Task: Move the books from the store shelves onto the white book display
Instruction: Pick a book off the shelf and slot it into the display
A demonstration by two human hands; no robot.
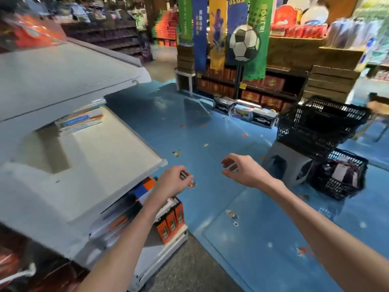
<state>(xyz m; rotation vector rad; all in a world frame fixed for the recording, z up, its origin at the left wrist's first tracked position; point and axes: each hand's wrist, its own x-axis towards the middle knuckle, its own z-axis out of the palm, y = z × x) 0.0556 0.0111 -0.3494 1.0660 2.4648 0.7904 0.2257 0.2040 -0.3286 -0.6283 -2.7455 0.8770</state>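
The white book display (109, 148) fills the left side in slanted tiers. A few books (82, 121) lie on its middle tier, and orange books (171, 222) stand upright at the bottom tier's end. My left hand (172, 182) hovers just past the display's right corner, fingers loosely curled, holding nothing. My right hand (242, 169) hangs over the blue floor further right, fingers relaxed and empty. Both hands are apart from any book.
Black wire baskets (320, 123) sit stacked on a grey stool (288, 163) at the right, with another basket (341, 175) on the floor. Dark wooden shelves (273, 60) with banners and a football sign stand ahead. Blue floor (210, 127) lies between.
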